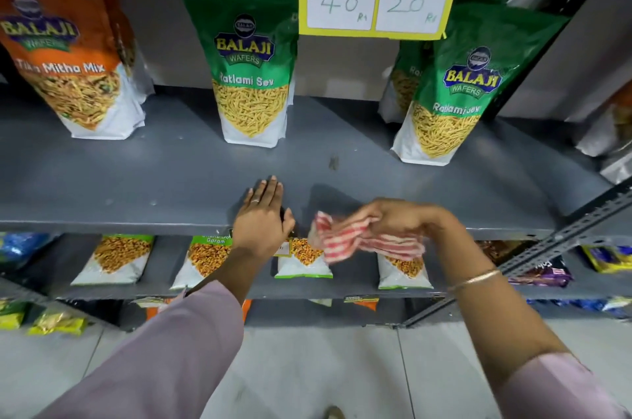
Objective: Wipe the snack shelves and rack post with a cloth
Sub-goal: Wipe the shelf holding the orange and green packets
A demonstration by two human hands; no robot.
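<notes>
At shelf point(171, 172) front edge, left hand point(261, 218) rests flat and open, empty. Right hand point(393, 218) pinches striped cloth point(345, 240) at 3 o'clock of it. Best spread cloth flat, sweep toward 12 o'clock around sev packs point(253, 76).

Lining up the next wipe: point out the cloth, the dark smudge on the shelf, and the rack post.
cloth point(345, 237): head view, striped middle.
smudge point(333, 162): head view, its centre.
rack post point(561, 236): head view, perforated face.

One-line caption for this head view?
Left hand flat on the grey shelf; right hand holds a striped cloth.
</notes>
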